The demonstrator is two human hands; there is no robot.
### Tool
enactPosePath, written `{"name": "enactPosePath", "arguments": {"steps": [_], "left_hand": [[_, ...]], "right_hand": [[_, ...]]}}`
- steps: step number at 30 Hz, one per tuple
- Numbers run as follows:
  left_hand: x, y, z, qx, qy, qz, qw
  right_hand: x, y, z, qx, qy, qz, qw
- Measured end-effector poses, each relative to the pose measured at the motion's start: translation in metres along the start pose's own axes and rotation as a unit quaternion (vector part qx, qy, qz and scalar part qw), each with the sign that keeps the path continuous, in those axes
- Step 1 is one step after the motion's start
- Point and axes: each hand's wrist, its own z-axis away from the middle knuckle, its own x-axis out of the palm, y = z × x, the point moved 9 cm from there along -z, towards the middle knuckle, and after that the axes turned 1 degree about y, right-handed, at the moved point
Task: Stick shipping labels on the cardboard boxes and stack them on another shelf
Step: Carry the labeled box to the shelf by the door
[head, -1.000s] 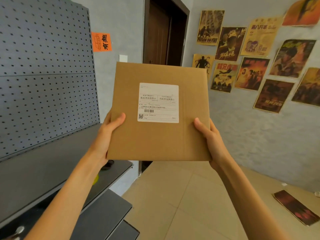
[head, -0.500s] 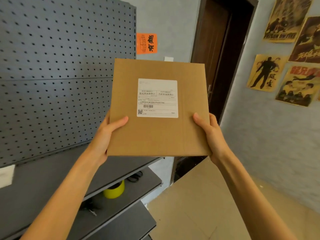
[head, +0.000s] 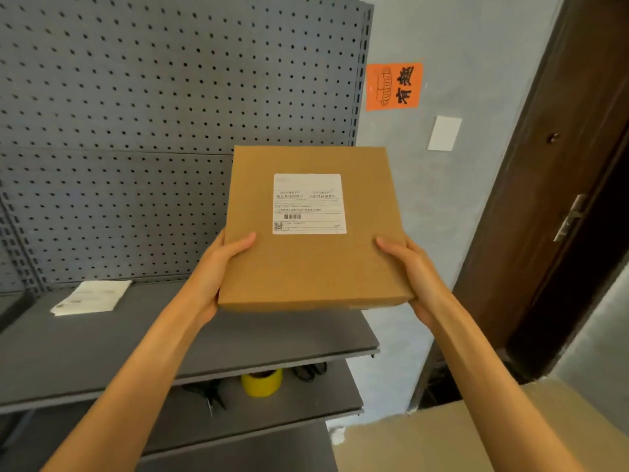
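Above the grey upper shelf (head: 238, 342), a flat cardboard box (head: 313, 264) is held up by both hands: the left hand (head: 218, 267) grips its left edge, the right hand (head: 413, 267) its right edge, thumbs on top. A white shipping label (head: 309, 203) is already stuck on its face, so labelling looks done for this box; setting it down remains. A stack of loose labels (head: 90, 297) lies on the shelf. No other boxes show, so the remaining count is unknown. Fingers under the box are hidden, the label print is unreadable, and dark tools beside the yellow tape roll (head: 261, 382) below are unclear.
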Motion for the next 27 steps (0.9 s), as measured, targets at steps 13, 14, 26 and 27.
{"name": "enactPosePath", "arguments": {"steps": [13,14,26,27], "left_hand": [[-0.034,-0.081,-0.039,-0.120,0.112,-0.035,0.986],[-0.037,-0.087,-0.043,-0.129,0.117,-0.036,0.984],[-0.062,-0.142,-0.067,-0.231,0.122,-0.057,0.964],[-0.064,-0.146,-0.069,-0.236,0.122,-0.060,0.962]], "right_hand": [[0.010,0.097,-0.074,0.115,-0.042,0.001,0.992],[0.013,0.105,-0.078,0.127,-0.046,-0.001,0.991],[0.026,0.169,-0.111,0.191,-0.067,0.008,0.979],[0.027,0.173,-0.112,0.196,-0.068,0.007,0.978]]}}
